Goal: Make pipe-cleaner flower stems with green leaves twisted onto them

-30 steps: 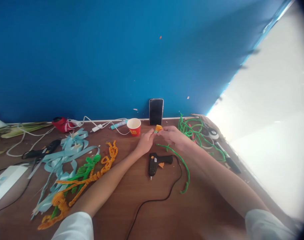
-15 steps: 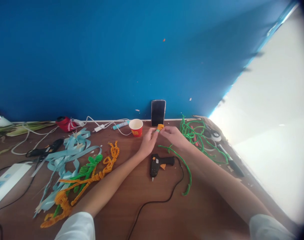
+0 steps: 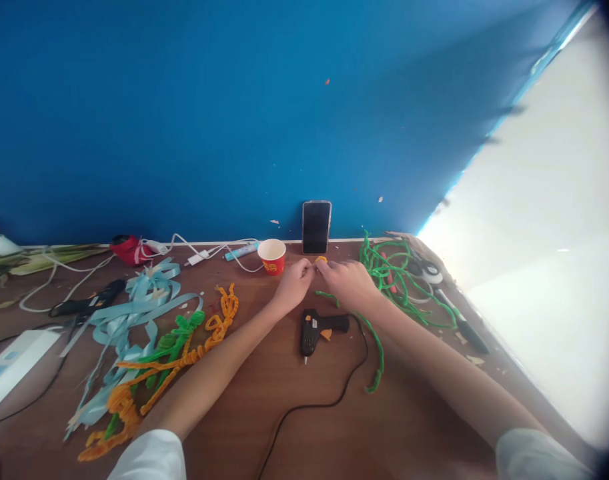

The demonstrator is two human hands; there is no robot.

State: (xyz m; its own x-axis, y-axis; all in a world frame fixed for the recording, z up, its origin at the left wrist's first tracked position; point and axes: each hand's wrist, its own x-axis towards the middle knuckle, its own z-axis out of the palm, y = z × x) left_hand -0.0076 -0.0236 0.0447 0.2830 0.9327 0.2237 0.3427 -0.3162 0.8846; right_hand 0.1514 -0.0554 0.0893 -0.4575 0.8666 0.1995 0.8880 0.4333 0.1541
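My left hand (image 3: 295, 287) and my right hand (image 3: 348, 281) meet above the table in front of the phone, fingertips touching. Both are closed on a small orange pipe-cleaner piece (image 3: 321, 259); only its top shows over the fingers, and the rest is hidden. A black glue gun (image 3: 311, 331) lies on its side just below the hands, nozzle toward me. From under my right hand a loose green pipe cleaner (image 3: 379, 350) curves along the table.
A red paper cup (image 3: 273, 259) stands left of the hands, and a phone (image 3: 316, 227) leans on the blue wall. Orange pipe cleaners (image 3: 229, 307) and blue ribbon (image 3: 127, 317) lie left. Tangled green pipe cleaners (image 3: 384, 267) lie right. A white power strip (image 3: 21, 363) sits far left.
My right hand has turned over and moved in against my left fingers. Less of the orange piece shows now, and its green part is covered.
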